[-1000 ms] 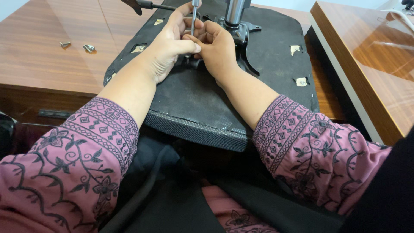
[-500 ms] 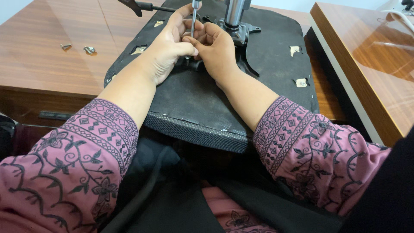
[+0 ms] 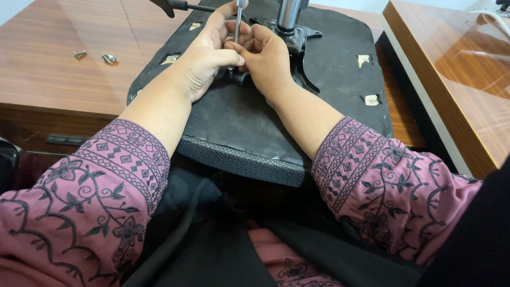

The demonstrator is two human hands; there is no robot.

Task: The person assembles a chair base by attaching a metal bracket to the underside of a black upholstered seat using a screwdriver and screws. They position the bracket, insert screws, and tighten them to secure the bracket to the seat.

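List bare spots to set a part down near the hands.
Free: brown desk below the two loose screws; upturned seat base between the forearms. Crowded: both hands, left and right, at the metal rod.

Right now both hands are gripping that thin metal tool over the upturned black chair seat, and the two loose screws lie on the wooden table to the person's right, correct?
Not quite. The head view shows the two loose screws on the wooden table to the person's left. The rest stands: the left hand and right hand grip the thin metal tool over the upturned black chair seat.
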